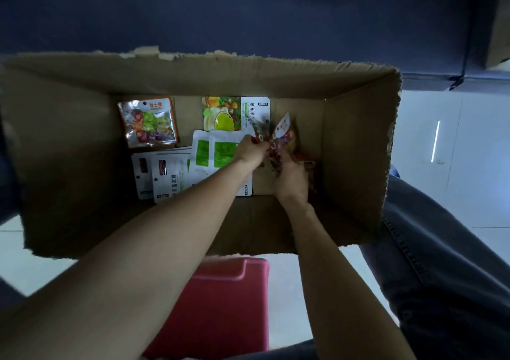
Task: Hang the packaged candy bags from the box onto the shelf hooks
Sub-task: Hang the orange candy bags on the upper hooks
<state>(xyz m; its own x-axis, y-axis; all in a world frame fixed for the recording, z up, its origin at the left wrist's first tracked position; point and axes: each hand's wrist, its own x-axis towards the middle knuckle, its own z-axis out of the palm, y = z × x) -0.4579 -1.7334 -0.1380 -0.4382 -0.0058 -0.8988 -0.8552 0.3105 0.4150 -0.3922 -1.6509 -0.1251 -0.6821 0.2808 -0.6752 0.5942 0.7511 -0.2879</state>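
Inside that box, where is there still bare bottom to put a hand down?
Bare cardboard box floor shows between the clear candy bag and fruit-print bag, and along the near wall. The middle is crowded with white bags; both hands fill the right.

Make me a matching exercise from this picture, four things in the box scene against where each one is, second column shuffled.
Things:
1. clear-window candy bag
2. fruit-print candy bag
3. red stool
4. bunch of colourful candy bags

Places:
A. outside the cardboard box, below its near wall
B. held in the grip of the left hand and right hand
C. far left corner of the box floor
D. flat at the far wall, middle

Pairs: 1-C, 2-D, 3-A, 4-B
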